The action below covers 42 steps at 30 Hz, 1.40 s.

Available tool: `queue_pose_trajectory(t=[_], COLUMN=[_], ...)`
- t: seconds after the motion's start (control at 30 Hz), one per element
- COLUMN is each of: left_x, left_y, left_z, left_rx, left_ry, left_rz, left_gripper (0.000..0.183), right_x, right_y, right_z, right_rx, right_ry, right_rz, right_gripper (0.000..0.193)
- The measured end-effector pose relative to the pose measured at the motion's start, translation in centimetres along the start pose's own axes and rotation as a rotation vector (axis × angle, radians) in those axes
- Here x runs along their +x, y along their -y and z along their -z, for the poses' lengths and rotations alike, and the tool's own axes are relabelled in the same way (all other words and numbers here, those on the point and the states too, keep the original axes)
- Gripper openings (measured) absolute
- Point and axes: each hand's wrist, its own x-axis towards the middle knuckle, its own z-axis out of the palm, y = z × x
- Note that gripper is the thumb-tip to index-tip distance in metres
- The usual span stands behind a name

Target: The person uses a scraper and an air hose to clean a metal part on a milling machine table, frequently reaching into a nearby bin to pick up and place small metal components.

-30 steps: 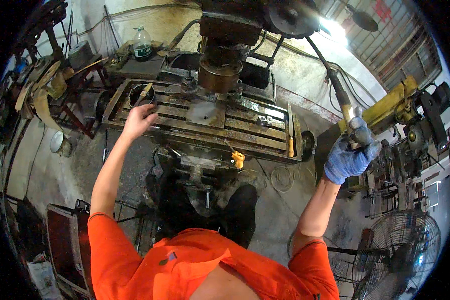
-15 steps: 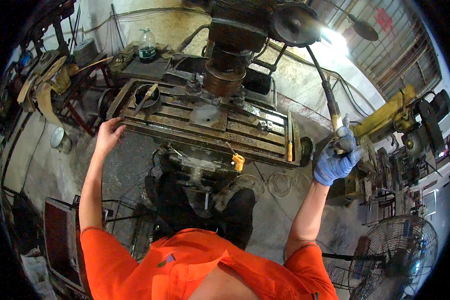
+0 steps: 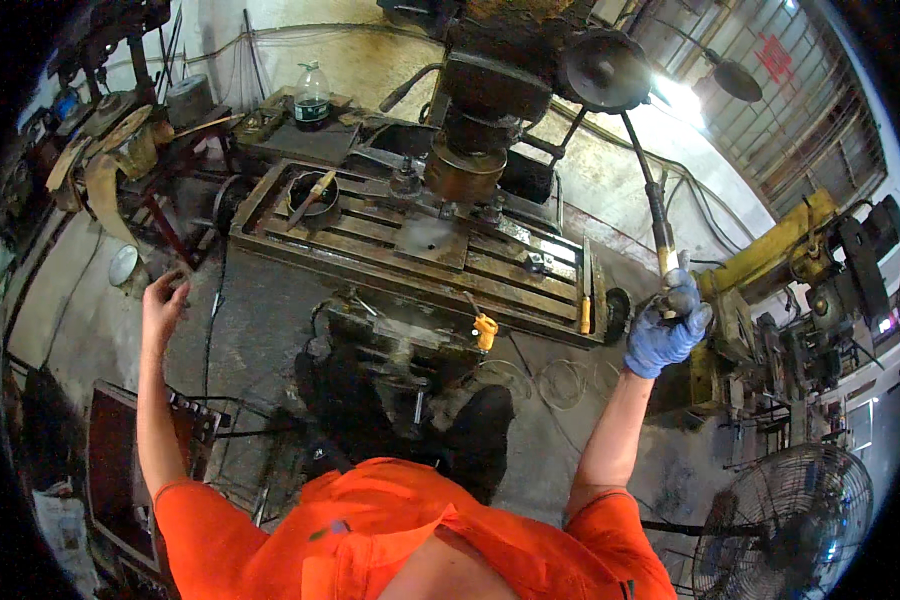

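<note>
My bare left hand [image 3: 164, 306] hangs in the air left of the milling machine's slotted table [image 3: 355, 252]; its fingers are loosely curled and apart, with nothing in them. A blue glove covers my right hand [image 3: 666, 332], which is closed around the lower end of a long lever [image 3: 660, 222] coming down from the machine's head. Over the table hangs the round spindle [image 3: 465, 170], above a flat metal workpiece [image 3: 432, 234]. A brush [image 3: 313, 198] rests across a dark round pan [image 3: 326, 208] at the table's left.
A yellow-handled tool [image 3: 485, 331] sits at the table's front edge and another yellow handle [image 3: 586, 312] at its right end. A caged fan [image 3: 785, 525] stands at lower right, a dark red cabinet [image 3: 120, 450] at lower left. A plastic bottle [image 3: 311, 100] stands behind the table.
My left hand has moved left, away from the table's corner. My right hand stays on the lever. The view has shifted slightly.
</note>
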Motion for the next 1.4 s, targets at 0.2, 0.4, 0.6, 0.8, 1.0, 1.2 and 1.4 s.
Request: queue_pose_trajectory(t=[0.2, 0.4, 0.6, 0.8, 1.0, 1.2, 1.4], left_x=[-8.2, -24.1, -28.1, -27.2, -26.8, -28.8, -28.8], left_y=[12.4, 16.6, -15.5, 7.6, 23.8, 26.5, 26.7], left_z=[13.9, 20.8, 8.4, 15.5, 21.5, 22.4, 21.8], left_rx=[0.497, 0.711, -0.951, -0.325, 1.381, 1.322, 1.221], left_ry=[-0.16, -0.098, -0.51, -0.245, 0.375, 0.422, 0.398], left_rz=[0.072, 0.622, 0.954, 1.028, 0.774, 0.985, 1.02], left_gripper=[0.034, 0.035, 0.036, 0.026, 0.021, 0.031, 0.029], right_x=[1.7, 2.6, 3.4, 4.6, 5.9, 9.2, 14.8], right_y=[0.6, 1.0, 2.2, 2.8, 3.2, 3.7, 6.8], right_z=[0.7, -0.1, -0.3, 0.7, -1.1, -0.6, -2.8], right_rx=[-0.025, -0.157, 0.001, -0.045, -0.125, -0.427, -0.553], right_ry=[0.15, 0.095, 0.104, 0.063, 0.028, 0.04, 0.273], right_rz=[0.077, 0.146, 0.037, 0.014, 0.109, 0.241, 0.547], right_gripper=[0.042, 0.047, 0.043, 0.039, 0.038, 0.036, 0.015])
